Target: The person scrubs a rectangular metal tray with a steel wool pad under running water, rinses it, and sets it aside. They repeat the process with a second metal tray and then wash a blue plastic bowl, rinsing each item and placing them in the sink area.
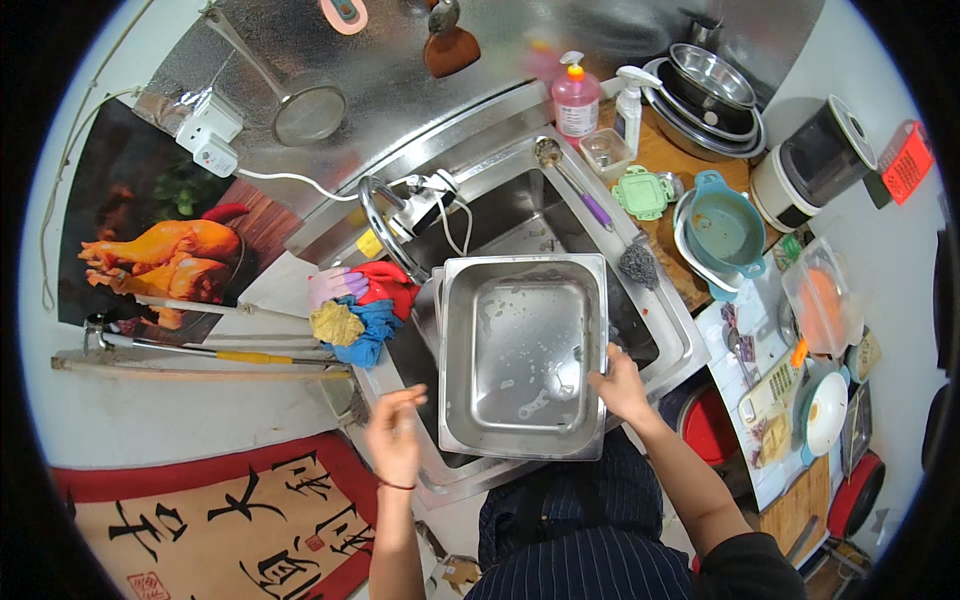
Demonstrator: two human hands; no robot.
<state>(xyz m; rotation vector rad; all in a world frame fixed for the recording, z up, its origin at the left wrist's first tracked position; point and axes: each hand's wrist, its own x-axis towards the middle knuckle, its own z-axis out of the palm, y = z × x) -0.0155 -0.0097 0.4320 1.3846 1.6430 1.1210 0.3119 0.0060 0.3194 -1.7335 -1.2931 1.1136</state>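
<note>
A deep rectangular stainless steel pan (525, 352), wet with water drops inside, is over the front of the sink basin. My right hand (621, 381) grips its right rim, thumb towards the inside. To the left of the pan, my left hand (397, 431) hangs apart from it, holding nothing, with loosely bent and slightly blurred fingers. Under the pan lies the steel sink (442, 480), mostly covered by it. Behind the pan a curved chrome faucet (375, 217) reaches over the basin.
Rubber gloves and cloths (364, 311) are heaped on the sink's left edge. A ladle with a purple handle (574, 184) and a steel wool scrubber (638, 265) lie on the right ledge. Bottles, stacked bowls (705, 105) and a blue-green pot (724, 225) stand on the right-hand counter.
</note>
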